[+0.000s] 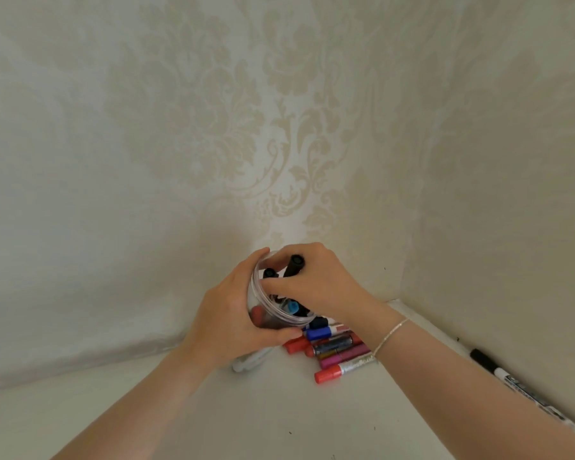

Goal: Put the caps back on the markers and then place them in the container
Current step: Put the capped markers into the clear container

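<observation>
My left hand [228, 322] grips a clear plastic container [273, 322], tilted with its mouth toward me. Inside it stand capped markers, among them one with a light blue cap [292, 307]. My right hand [316, 283] is at the mouth of the container, fingers curled round a black-capped marker [295, 265] that sticks up out of it. A pile of capped markers [336, 351] with red, blue and pink caps lies on the white table just below and right of the container.
A long black-and-white marker [512, 380] lies along the right wall at the table's edge. A white object [251, 360] lies under my left wrist. Patterned cream wallpaper closes the corner behind and to the right.
</observation>
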{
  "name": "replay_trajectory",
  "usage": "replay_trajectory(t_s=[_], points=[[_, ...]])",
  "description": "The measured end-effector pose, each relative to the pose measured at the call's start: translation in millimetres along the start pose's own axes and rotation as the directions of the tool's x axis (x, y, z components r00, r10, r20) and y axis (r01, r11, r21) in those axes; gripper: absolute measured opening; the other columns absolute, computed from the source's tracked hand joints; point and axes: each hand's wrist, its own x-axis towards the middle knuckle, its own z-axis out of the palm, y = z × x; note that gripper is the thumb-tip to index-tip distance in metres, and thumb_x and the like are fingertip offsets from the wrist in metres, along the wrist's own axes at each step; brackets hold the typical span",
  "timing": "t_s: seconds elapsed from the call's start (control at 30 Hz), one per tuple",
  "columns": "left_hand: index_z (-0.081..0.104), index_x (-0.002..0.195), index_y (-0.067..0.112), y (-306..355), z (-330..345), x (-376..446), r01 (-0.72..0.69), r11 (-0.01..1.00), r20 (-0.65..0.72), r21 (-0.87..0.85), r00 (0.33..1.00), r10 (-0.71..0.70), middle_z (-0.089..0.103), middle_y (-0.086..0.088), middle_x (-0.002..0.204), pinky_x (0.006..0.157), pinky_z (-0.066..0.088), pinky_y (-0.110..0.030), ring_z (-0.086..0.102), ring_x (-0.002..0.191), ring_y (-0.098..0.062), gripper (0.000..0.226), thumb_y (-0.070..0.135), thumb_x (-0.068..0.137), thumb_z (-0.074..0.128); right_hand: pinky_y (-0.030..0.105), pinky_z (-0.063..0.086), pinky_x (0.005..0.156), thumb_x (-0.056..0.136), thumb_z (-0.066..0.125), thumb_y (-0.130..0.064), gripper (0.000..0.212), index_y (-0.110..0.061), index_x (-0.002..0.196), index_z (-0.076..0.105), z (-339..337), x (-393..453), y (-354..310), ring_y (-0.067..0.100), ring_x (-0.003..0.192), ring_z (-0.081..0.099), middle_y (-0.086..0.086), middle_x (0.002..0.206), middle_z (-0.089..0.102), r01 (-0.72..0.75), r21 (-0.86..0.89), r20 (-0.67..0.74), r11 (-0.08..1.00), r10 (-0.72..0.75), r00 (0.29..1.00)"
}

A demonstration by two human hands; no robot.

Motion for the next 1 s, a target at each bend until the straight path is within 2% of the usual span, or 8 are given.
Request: replay_trajectory(t_s=[0.2, 0.37, 0.5, 0.63, 0.73, 0.83, 0.93, 1.0], points=[[0.022, 0.142, 0.042, 2.0, 0.6, 1.7, -0.016, 1.0, 0.001, -0.005, 1.0, 0.016, 0.049, 0.029, 0.131, 0.094, 0.047, -0.02, 0.055, 0.114, 0.006, 0.11, 0.082, 0.05, 0.067, 0.037, 0.051, 0.064, 0.076, 0.07, -0.032, 0.034, -0.015, 0.099, 0.051, 5.8, 0.8, 0.3, 0.022, 0.074, 0.06, 0.0, 0.081, 0.061, 0.052, -0.201, -0.06, 0.978, -0.065, 0.996], [0.024, 0.143, 0.042, 2.8, 2.0, 1.4, -0.043, 0.999, 0.0, 0.011, 0.999, 0.043, 0.05, 0.024, 0.136, 0.097, 0.046, -0.019, 0.05, 0.12, 0.008, 0.109, 0.075, 0.052, 0.073, 0.032, 0.039, 0.058, 0.092, 0.052, -0.041, 0.048, -0.012, 0.125, 0.03, -2.4, -3.3, 0.1, 0.02, 0.068, 0.047, -0.003, 0.082, 0.044, 0.353, -0.674, 0.23, 0.649, -0.27, 0.935], [0.024, 0.141, 0.046, 1.8, 0.1, -0.5, -0.025, 1.0, -0.009, -0.005, 1.0, 0.025, 0.049, 0.03, 0.133, 0.095, 0.043, -0.011, 0.05, 0.117, 0.011, 0.107, 0.073, 0.051, 0.076, 0.033, 0.05, 0.078, 0.096, 0.044, -0.036, 0.03, -0.019, 0.121, 0.045, -14.8, -3.7, 0.1, 0.017, 0.092, 0.059, -0.002, 0.112, 0.059, 0.371, -0.46, 0.252, 0.807, -0.282, 0.926], [0.023, 0.141, 0.045, 5.1, 1.7, -3.9, -0.027, 0.999, 0.022, 0.029, 0.999, 0.026, 0.046, 0.035, 0.129, 0.094, 0.039, -0.006, 0.049, 0.114, 0.015, 0.113, 0.082, 0.044, 0.069, 0.031, 0.047, 0.072, 0.091, 0.045, -0.011, 0.028, -0.016, 0.104, 0.068, -4.0, -7.5, 6.9, 0.017, 0.079, 0.057, 0.004, 0.1, 0.068, 0.346, -0.424, 0.435, 0.837, -0.147, 0.888], [0.024, 0.143, 0.041, 6.6, 4.4, -3.8, -0.07, 0.996, 0.06, 0.053, 0.996, 0.066, 0.048, 0.031, 0.131, 0.095, 0.042, -0.011, 0.051, 0.116, 0.01, 0.114, 0.076, 0.046, 0.073, 0.02, 0.044, 0.067, 0.091, 0.045, -0.012, 0.03, -0.016, 0.11, 0.068, -5.9, -5.8, 7.0, 0.012, 0.076, 0.055, 0.003, 0.099, 0.066, 0.237, -0.409, 0.443, 0.881, -0.035, 0.896], [0.025, 0.143, 0.038, 5.3, 3.6, -4.3, -0.098, 0.995, 0.055, 0.03, 0.994, 0.096, 0.049, 0.027, 0.132, 0.096, 0.045, -0.016, 0.053, 0.117, 0.006, 0.113, 0.069, 0.047, 0.078, 0.015, 0.038, 0.084, 0.092, 0.044, -0.01, 0.039, -0.017, 0.128, 0.056, -7.6, -3.2, 4.0, 0.014, 0.108, 0.054, 0.0, 0.129, 0.056, 0.21, -0.325, 0.369, 0.922, -0.081, 0.926], [0.03, 0.142, 0.034, 5.6, 1.0, -5.5, -0.134, 0.991, 0.074, 0.013, 0.988, 0.133, 0.05, 0.023, 0.135, 0.098, 0.042, -0.013, 0.054, 0.118, 0.004, 0.113, 0.069, 0.046, 0.078, 0.028, 0.041, 0.095, 0.095, 0.043, -0.011, 0.034, -0.006, 0.126, 0.056, 8.0, -3.8, -1.8, 0.026, 0.113, 0.054, 0.013, 0.125, 0.058, 0.246, -0.379, 0.573, 0.892, 0.017, 0.819], [0.031, 0.142, 0.031, 5.7, 0.4, -7.6, -0.18, 0.983, 0.11, 0.028, 0.978, 0.176, 0.049, 0.021, 0.137, 0.099, 0.04, -0.012, 0.053, 0.12, 0.003, 0.112, 0.071, 0.046, 0.075, 0.021, 0.032, 0.097, 0.097, 0.043, -0.009, 0.03, 0.003, 0.119, 0.06, 19.3, -5.2, -4.5, 0.029, 0.115, 0.052, 0.02, 0.122, 0.059, 0.311, -0.374, 0.681, 0.874, 0.031, 0.731]])
